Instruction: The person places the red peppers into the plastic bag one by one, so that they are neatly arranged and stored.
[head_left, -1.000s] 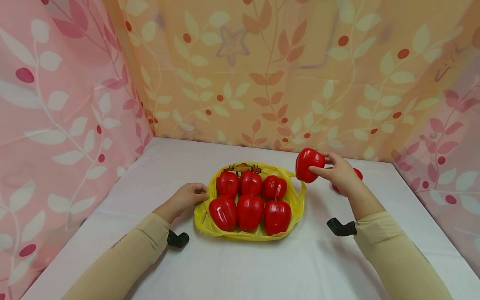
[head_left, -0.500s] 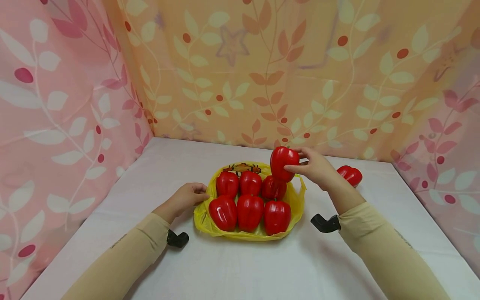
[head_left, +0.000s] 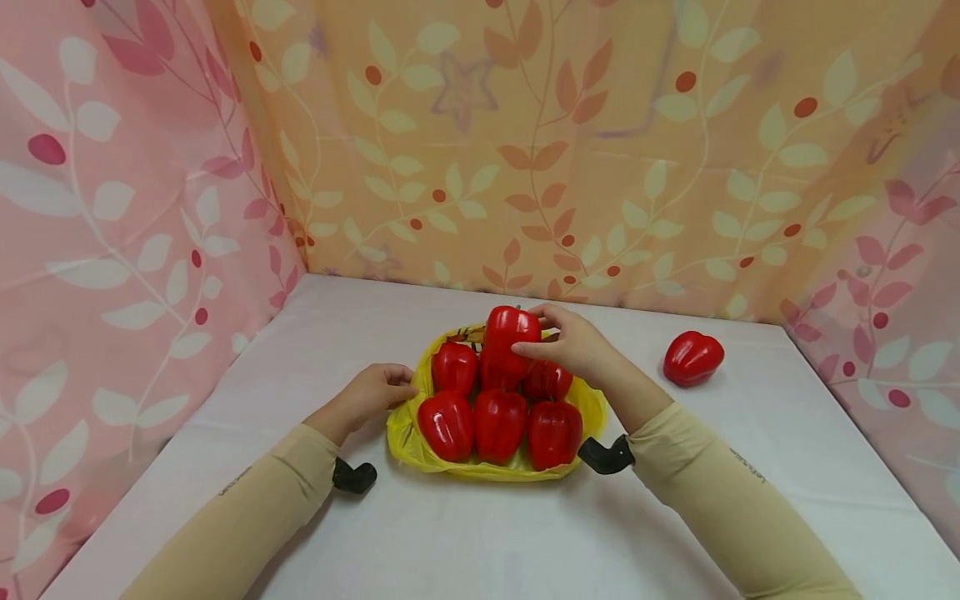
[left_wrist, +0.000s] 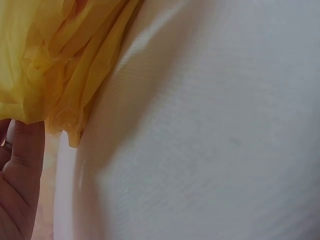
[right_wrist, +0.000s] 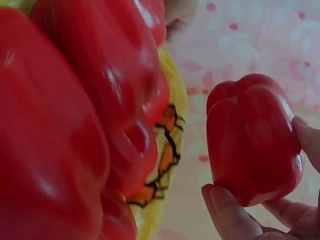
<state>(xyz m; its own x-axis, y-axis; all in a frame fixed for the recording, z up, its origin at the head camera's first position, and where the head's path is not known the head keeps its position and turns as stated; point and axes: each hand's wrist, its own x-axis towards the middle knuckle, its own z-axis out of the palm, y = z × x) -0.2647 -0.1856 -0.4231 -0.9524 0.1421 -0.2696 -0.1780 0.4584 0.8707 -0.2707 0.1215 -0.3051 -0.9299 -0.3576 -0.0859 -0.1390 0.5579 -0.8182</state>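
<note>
A yellow plastic bag (head_left: 592, 417) lies spread wide on the table with several red bell peppers (head_left: 501, 427) in two rows inside it. My right hand (head_left: 573, 337) holds another red bell pepper (head_left: 510, 333) between thumb and fingers, above the back row, and it partly hides the peppers behind. The right wrist view shows this held pepper (right_wrist: 252, 142) apart from the ones in the bag. At the bag's left edge my left hand (head_left: 375, 393) pinches the plastic. In the left wrist view the thumb (left_wrist: 25, 165) meets the bag's gathered edge (left_wrist: 65, 90), which covers the fingertips.
One red bell pepper (head_left: 693, 358) lies alone on the white tabletop (head_left: 480, 542) at the right. A flowered orange curtain (head_left: 525, 150) closes off the back, and pink flowered cloth (head_left: 97, 275) hangs at the left and right sides.
My right hand has carried the bell pepper leftward from beyond the bag's right side to over its back row, uncovering the lone pepper at right. The left hand stays at the bag's edge.
</note>
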